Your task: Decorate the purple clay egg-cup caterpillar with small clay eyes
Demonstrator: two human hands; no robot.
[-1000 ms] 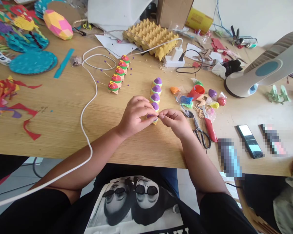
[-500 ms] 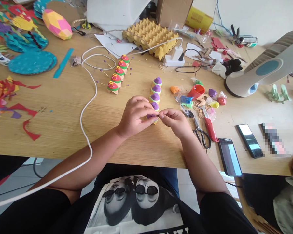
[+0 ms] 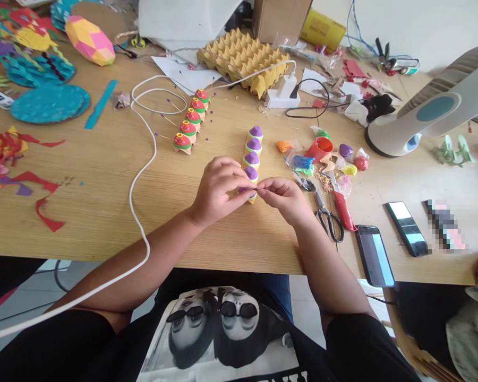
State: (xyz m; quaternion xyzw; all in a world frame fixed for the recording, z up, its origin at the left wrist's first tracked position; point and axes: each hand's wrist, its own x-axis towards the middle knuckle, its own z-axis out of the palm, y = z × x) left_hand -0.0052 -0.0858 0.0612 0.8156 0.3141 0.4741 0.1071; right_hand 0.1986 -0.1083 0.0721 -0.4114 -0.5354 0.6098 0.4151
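My left hand [image 3: 222, 187] and my right hand [image 3: 282, 197] meet fingertip to fingertip, both pinched. Between them is a tiny dark bit, too small to name. Just behind and below the fingers stands a strip of egg-carton cups [image 3: 252, 159] with purple clay tips over a yellowish base; my left fingers hide part of its nearest cup. Farther left sits a second egg-carton strip [image 3: 188, 127], painted red and green with small yellow clay rings on top.
Right of my hands lie scissors [image 3: 329, 220], a red-handled knife [image 3: 343, 209], clay packets [image 3: 303, 162], a red cup [image 3: 321, 148] and phones [image 3: 375, 255]. A yellow egg tray [image 3: 245, 61] and white fan [image 3: 418, 114] stand behind. A white cable [image 3: 132, 185] crosses my left arm.
The view has shifted slightly. Both hands stay pinched together in front of the purple-tipped strip, with no other clear movement.
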